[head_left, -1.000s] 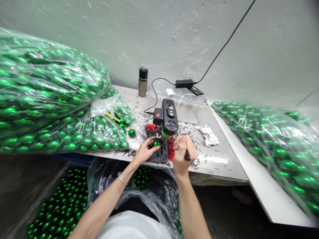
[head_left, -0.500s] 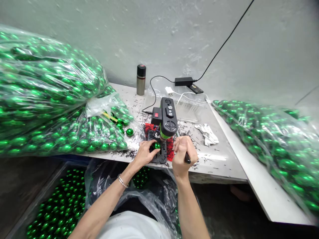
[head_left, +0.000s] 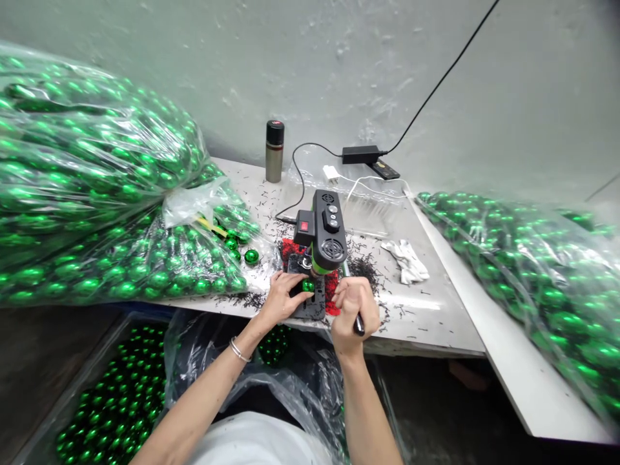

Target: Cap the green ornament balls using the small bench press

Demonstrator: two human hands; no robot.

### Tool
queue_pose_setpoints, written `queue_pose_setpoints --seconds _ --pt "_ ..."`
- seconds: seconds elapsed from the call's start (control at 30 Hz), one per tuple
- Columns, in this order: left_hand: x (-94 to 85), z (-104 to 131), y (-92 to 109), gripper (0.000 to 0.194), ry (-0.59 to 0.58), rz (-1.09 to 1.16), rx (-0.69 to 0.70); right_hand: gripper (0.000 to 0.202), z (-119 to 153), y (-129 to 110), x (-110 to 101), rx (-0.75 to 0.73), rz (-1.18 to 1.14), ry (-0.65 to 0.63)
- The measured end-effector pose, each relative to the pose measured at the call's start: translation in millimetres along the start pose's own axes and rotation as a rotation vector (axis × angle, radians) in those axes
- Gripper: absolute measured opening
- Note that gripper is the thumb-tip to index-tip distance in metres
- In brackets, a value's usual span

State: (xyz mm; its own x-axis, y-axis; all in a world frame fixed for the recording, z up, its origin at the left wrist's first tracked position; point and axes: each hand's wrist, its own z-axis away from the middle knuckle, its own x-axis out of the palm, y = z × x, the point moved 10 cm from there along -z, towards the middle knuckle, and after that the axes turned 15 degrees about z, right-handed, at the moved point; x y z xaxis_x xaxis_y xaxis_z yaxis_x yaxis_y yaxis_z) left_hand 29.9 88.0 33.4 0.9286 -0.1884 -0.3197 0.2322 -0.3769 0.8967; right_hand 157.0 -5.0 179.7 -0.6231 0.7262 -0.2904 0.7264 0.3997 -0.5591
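Note:
My left hand [head_left: 283,298] pinches a shiny green ball [head_left: 307,285] between thumb and fingers, on the dark base plate [head_left: 310,310] of a small bench drill press [head_left: 330,226]. The black motor head sits just above the ball; the tool tip is hard to make out. My right hand [head_left: 356,313] is closed in a fist around the black-handled lever [head_left: 359,325] at the right of the machine. A red mat [head_left: 332,294] scattered with dark shavings lies under the base. A loose green ball [head_left: 251,257] rests to the left.
Big clear bags of green balls lie left [head_left: 97,194] and right [head_left: 523,271]. Behind stand a flask [head_left: 274,155], a power adapter [head_left: 361,154] with cables and a clear plastic tray [head_left: 368,216]. A white glove [head_left: 407,261] lies right. More balls [head_left: 116,394] fill a container below.
My right hand has come slightly down and toward me with the lever. My left hand stays on the ball at the base plate. The view has shifted a little.

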Motion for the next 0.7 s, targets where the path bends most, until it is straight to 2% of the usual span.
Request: queue_pose_setpoints --seconds 0.3,0.7 --pt "0.0 0.5 2.2 0.031 0.001 0.005 0.053 0.032 36.3 16.6 10.3 -0.156 0.007 0.055" --pt "-0.4 1.1 1.2 0.03 0.009 0.026 0.046 0.032 50.7 30.3 15.1 -0.125 0.004 0.083"
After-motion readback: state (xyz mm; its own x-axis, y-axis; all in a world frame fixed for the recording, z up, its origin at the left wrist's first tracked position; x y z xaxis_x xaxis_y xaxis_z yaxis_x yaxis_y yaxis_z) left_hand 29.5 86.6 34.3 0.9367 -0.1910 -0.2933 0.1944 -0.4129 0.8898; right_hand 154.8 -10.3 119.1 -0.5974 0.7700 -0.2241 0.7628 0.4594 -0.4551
